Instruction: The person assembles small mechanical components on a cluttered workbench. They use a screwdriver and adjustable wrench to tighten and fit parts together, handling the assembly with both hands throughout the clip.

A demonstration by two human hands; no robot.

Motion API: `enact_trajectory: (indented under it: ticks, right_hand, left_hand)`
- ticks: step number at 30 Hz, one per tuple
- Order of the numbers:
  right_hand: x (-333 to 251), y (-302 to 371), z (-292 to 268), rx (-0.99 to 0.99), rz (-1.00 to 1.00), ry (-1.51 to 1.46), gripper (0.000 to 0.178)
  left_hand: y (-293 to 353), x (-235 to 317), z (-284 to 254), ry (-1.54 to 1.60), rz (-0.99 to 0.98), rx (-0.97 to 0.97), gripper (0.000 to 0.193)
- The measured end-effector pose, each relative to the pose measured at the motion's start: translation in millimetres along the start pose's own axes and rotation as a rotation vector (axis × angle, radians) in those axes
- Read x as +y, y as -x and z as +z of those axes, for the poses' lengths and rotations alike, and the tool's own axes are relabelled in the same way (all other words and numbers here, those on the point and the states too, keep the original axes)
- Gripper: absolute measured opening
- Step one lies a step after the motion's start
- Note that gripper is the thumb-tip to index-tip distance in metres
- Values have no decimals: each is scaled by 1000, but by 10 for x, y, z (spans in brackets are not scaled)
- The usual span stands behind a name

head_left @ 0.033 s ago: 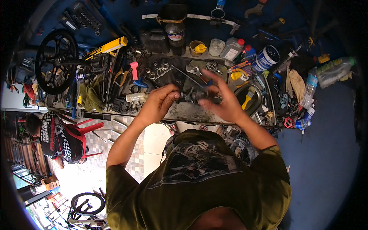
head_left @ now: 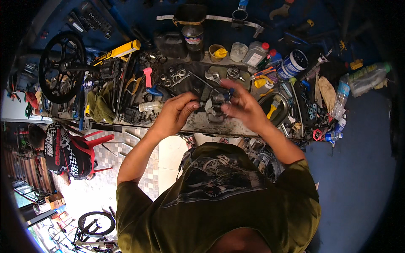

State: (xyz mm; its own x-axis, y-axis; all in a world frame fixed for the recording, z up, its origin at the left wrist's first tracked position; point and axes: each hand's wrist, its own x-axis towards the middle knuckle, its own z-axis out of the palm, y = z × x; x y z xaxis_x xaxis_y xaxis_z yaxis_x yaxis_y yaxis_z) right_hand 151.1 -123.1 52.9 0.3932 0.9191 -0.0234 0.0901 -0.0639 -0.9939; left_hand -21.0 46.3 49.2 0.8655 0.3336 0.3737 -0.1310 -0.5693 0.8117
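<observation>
My left hand (head_left: 179, 113) is closed in a pinch, thumb against the fingers, at the near end of a dark, rounded metal part (head_left: 216, 110). That part hangs over the front of the cluttered workbench (head_left: 190, 125), and blur hides its exact kind. On its other side my right hand (head_left: 247, 109) has its fingers apart and curved, the thumb close to the part. The fingertips are smeared by motion; whether they touch it I cannot tell. Beyond the hands lie an adjustable wrench (head_left: 214, 77) and several metal rings (head_left: 175, 77).
A dark oval tray (head_left: 285, 114) with a yellow brush (head_left: 274, 107) sits right of my right hand. A clear jar (head_left: 150, 106) lies beside my left hand. Bottles and a white-blue tub (head_left: 292, 64) stand behind. Another person (head_left: 63, 149) sits on a red chair at left.
My right hand has shifted slightly, its fingers lower and more curved. The dark part shows a different outline between the hands. My left hand has barely moved.
</observation>
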Motion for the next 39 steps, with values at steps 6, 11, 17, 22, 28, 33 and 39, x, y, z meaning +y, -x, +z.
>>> enact_trajectory:
  ticks: [6, 11, 17, 22, 28, 33, 39]
  right_hand:
    - [67, -8, -5, -61, 135, -55, 44]
    - [-40, 9, -79, 67, -709, 900, 56]
    - [164, 7, -35, 37, -125, 299, 44]
    - [189, -61, -46, 52, 356, -260, 53]
    - [-46, -48, -68, 88, -678, 843, 58]
    - [-38, -74, -81, 78, -366, 532, 38]
    - [239, -151, -93, -7, 614, -598, 41]
  left_hand:
    - [7, 30, 49, -66, 79, 64, 16]
    - [91, -72, -42, 266, -369, 1, 20]
    - [-24, -23, -26, -72, 111, 61, 11]
    - [-46, -40, 10, -106, 192, 89, 12]
    - [-16, -108, -68, 250, -392, -40, 18]
    - [-87, -83, 3, 26, -57, 14, 13]
    - [-154, 27, -24, -85, 146, -11, 8]
